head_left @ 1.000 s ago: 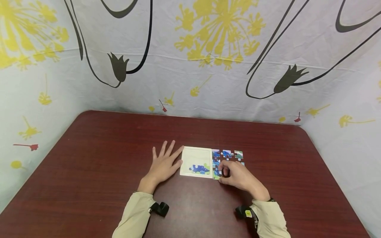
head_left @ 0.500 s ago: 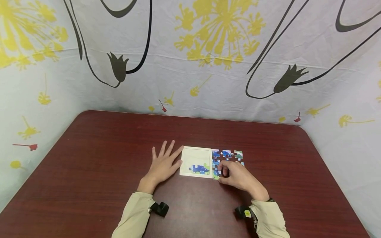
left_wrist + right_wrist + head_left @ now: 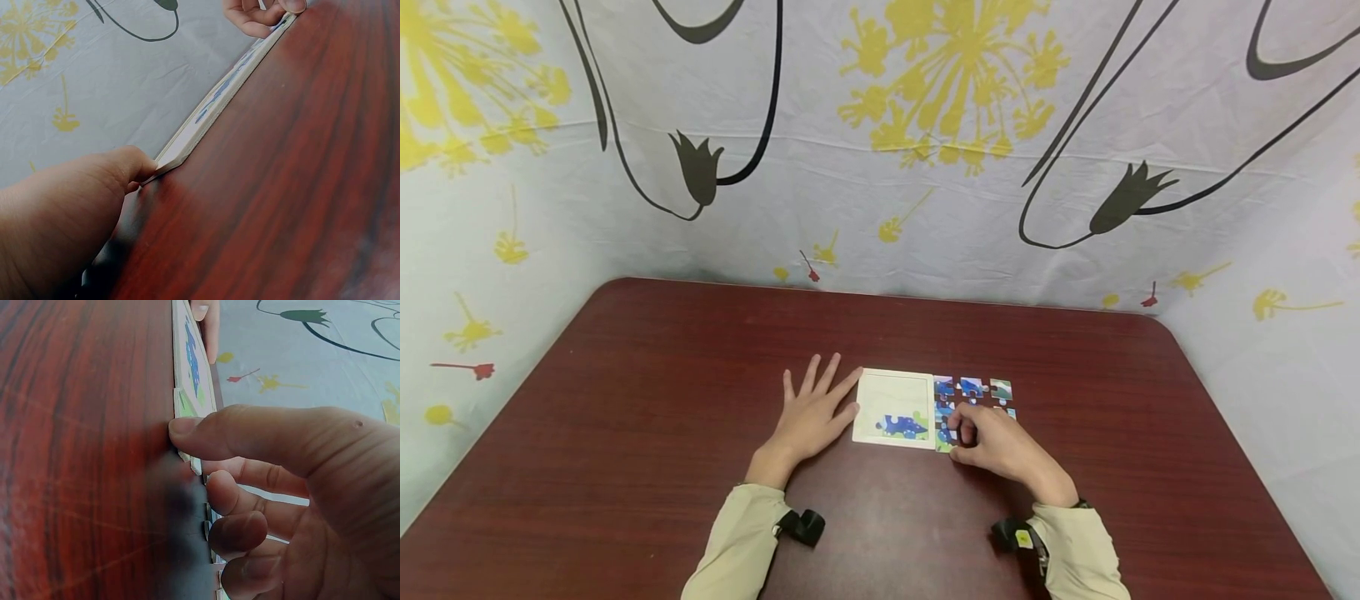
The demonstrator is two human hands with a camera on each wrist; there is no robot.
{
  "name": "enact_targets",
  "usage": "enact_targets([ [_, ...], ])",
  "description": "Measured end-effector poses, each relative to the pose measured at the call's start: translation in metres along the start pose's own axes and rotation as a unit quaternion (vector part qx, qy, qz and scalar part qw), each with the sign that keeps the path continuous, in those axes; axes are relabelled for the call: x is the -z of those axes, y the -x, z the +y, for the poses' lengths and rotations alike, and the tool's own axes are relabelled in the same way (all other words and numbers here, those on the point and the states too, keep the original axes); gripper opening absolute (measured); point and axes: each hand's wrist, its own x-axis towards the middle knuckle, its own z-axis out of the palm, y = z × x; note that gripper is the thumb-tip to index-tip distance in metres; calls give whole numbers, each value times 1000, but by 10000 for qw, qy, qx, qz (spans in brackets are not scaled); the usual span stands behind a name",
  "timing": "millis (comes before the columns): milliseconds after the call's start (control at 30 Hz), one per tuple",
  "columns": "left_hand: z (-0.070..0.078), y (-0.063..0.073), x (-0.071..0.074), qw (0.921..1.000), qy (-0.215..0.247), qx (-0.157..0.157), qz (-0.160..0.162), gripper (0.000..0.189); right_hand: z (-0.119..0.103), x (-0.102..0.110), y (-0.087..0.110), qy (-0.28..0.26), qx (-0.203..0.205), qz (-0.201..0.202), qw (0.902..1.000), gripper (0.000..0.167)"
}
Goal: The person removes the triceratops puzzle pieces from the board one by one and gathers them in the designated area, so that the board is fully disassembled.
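Note:
A pale puzzle tray (image 3: 895, 392) lies on the table, with joined blue and green jigsaw pieces (image 3: 904, 427) along its lower part. My left hand (image 3: 808, 421) rests on the table with fingers spread, thumb and index fingertip at the tray's left edge. At the tray's right edge, my right hand (image 3: 1003, 443) pinches a green and blue puzzle piece (image 3: 945, 444) by its edges between thumb and index finger. In the right wrist view, the thumb (image 3: 194, 434) meets the near edge of the green piece (image 3: 185, 405), and the other fingers are curled.
Loose puzzle pieces lie right of the tray, among them a blue one (image 3: 972, 387) and a green one (image 3: 1002, 389); my right hand covers some of them. The dark red table (image 3: 700, 350) ends at a patterned curtain (image 3: 820, 200).

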Motion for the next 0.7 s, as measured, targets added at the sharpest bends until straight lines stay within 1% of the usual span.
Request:
enact_targets([
  [200,0,0,0,10000,8,-6,17,54,-4,3,0,-89,-145,7,9999,33],
  [367,-1,0,0,10000,26,-37,37,54,-14,5,-2,-45,-12,70,10000,32],
  [567,-1,1,1,10000,12,-23,55,54,-31,-4,-18,30,323,40,9995,26],
  [700,-1,1,0,10000,10,-40,66,54,-40,-14,-29,284,329,-47,9990,27],
])
